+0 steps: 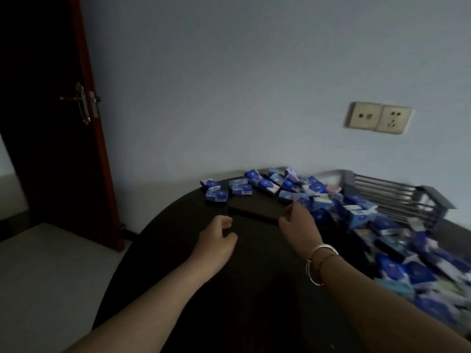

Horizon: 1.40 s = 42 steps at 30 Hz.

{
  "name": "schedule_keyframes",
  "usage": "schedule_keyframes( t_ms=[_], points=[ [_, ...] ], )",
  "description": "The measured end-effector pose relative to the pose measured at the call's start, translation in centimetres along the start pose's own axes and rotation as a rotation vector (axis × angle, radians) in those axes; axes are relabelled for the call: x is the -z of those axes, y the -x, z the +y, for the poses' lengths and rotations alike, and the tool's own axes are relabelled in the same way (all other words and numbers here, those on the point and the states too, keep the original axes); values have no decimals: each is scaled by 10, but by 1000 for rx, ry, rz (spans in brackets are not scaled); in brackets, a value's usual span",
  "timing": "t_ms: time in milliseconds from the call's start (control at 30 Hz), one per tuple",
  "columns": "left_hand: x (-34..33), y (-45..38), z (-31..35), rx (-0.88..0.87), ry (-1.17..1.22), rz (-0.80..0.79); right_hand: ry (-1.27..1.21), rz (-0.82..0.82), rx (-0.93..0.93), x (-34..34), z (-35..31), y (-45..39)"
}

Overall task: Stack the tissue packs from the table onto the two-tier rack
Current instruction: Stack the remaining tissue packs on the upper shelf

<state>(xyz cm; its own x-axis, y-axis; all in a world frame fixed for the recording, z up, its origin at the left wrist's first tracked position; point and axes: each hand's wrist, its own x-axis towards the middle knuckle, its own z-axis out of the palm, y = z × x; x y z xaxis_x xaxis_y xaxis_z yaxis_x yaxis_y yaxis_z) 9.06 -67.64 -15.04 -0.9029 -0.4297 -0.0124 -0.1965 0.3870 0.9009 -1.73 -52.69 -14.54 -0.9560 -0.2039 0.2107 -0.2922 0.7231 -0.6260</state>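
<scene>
Blue tissue packs point(369, 225) lie heaped over the dark table's point(178, 250) right side, burying the grey rack point(397, 194) by the wall, a flat black slab point(254, 211) between both reaching hands, left hand point(216, 240) loosely curled and empty, right hand point(299, 221) curled beside the heap, its grasp unclear.

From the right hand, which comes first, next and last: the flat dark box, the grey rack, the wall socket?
1. Flat dark box, just left of the right hand.
2. Grey rack, to its right, at the wall.
3. Wall socket, up on the wall.
</scene>
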Motion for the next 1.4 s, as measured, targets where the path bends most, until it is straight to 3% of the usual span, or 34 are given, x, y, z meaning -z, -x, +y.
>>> schedule_keyframes(
  t_ms=[300, 600, 833, 1000, 1233, 1400],
  points=[
    [30, -101, 0, 154, -131, -159, 170, -256, 3, -15, -19, -75],
    [94, -167, 11, 99, -255, -194, 164, -334, 6, -31, -91, -127],
    [72, -236, 0, -34, -302, -266, 261, -433, 45, -76, -87, -196],
    [46, -264, -17, 6, -351, -322, 370, -552, 101, -117, -63, -242],
    [17, -304, -27, 8, -712, -403, 553, -677, 191, -152, -37, -288],
    [5, -297, -28, 41, -810, -324, 664, -674, 359, -139, -34, -291]
  ],
)
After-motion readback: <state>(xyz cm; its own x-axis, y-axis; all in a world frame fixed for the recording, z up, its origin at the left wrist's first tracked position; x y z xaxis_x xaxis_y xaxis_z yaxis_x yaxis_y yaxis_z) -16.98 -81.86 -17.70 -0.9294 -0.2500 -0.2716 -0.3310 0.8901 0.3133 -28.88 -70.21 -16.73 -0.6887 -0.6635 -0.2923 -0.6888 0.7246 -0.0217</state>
